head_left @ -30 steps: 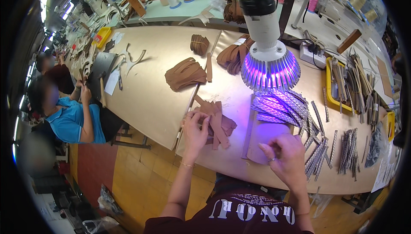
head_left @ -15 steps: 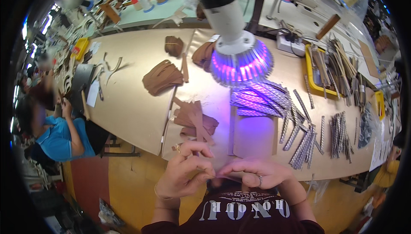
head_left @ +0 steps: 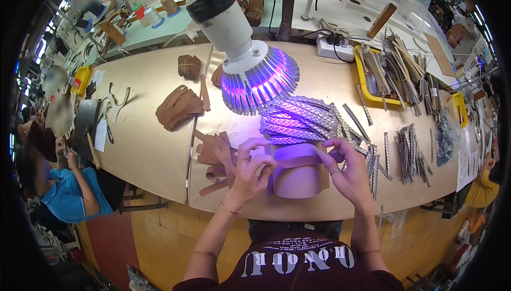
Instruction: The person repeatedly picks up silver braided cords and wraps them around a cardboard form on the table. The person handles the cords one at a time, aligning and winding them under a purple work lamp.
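Observation:
My left hand [head_left: 250,171] and my right hand [head_left: 349,173] are raised over the table, each pinching one end of a brown strip [head_left: 299,160]. Stretched between them, the strip passes over a tan rounded form [head_left: 298,183]. Just beyond it lies a pile of silvery braided straps [head_left: 301,122], lit violet by a lamp [head_left: 261,80] with a finned metal head. Beside my left hand is a loose heap of brown strips [head_left: 215,155]. More braided straps [head_left: 375,171] lie to the right of my right hand.
Brown strip bundles [head_left: 178,108] lie at left centre. A yellow tray [head_left: 377,101] of straps stands at the far right, near a white power strip [head_left: 334,47]. A co-worker in a blue shirt [head_left: 72,195] sits at the left. Another braided bundle [head_left: 412,152] lies right.
Both hands have moved forward from near my chest to over the rounded form and spread apart, with a brown strip now visible between them. The view has shifted slightly.

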{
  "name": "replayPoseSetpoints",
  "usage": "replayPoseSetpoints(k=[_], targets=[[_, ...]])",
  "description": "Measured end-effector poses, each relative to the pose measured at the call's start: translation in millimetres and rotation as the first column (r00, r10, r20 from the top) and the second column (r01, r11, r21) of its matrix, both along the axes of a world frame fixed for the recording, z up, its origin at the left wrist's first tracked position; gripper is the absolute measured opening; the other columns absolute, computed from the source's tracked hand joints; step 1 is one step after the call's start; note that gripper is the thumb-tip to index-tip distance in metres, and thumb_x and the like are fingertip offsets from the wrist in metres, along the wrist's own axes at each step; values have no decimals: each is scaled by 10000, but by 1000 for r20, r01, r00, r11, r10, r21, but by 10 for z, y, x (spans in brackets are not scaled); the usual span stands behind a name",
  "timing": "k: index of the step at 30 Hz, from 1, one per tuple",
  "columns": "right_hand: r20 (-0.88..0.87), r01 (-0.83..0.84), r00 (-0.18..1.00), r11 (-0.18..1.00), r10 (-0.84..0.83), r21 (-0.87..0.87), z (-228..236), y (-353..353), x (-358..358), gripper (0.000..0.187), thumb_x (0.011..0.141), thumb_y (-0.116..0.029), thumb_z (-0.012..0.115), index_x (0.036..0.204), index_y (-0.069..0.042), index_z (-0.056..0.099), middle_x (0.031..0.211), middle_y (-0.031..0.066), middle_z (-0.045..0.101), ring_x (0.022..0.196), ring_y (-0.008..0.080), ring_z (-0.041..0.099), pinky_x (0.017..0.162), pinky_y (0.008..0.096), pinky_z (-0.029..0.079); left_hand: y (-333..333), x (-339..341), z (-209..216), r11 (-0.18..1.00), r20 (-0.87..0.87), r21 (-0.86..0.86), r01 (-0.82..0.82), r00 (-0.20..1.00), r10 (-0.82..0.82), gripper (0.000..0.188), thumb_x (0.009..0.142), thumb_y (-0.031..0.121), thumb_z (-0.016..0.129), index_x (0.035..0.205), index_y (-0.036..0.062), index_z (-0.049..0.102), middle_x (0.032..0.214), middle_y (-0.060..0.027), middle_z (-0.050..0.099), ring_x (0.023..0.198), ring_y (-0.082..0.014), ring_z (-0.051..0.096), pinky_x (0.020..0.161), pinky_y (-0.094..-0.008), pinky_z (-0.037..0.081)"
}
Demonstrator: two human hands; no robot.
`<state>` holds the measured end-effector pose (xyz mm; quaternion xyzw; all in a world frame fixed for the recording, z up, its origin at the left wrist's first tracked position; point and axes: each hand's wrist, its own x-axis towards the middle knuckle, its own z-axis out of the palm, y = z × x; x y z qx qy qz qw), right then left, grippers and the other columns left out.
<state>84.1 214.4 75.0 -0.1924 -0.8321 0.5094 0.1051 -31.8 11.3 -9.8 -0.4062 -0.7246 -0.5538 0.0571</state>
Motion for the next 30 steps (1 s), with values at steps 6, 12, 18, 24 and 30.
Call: replayPoseSetpoints(k=[6,12,18,24,30], targets=[[13,52,998,991,-54,127,-77,-47,6,247,915,-130,686,1105,-16,578,725,96,669,658,192,653,602,313,466,35,-90,-99,989,-142,-135,-57,989,37,152,794,87,744,916,117,658,1213,-105,532,1134,-303,518,918,-412,417],[3,223,968,874,-249,432,-106,-83,98,200,887,-167,708,1011,-48,606,873,105,640,809,288,600,747,395,435,-301,-83,-15,870,-323,-329,-367,910,262,203,815,60,710,1007,126,701,1191,-122,557,1083,-293,526,896,-388,411],[-135,270,963,831,-234,487,70,-104,170,150,864,-153,726,880,-52,616,907,72,594,870,273,542,800,383,384,-817,-297,-49,659,-180,-503,-559,813,553,220,876,142,678,1090,98,698,1171,-127,585,1053,-285,557,961,-435,358],[-101,19,994,855,39,518,172,-351,61,135,839,-108,733,860,-57,610,909,75,602,871,271,565,789,374,411,-877,-279,-201,707,-42,-511,-488,836,547,148,874,174,690,996,95,714,1154,-98,596,1044,-258,571,964,-442,347],[-53,-325,910,788,410,523,169,-691,-98,175,822,-195,757,890,-82,643,924,59,605,896,259,563,783,391,412,-855,-165,104,752,-105,-533,-388,912,396,106,846,135,704,929,72,679,1048,-98,621,981,-283,590,921,-433,380]])
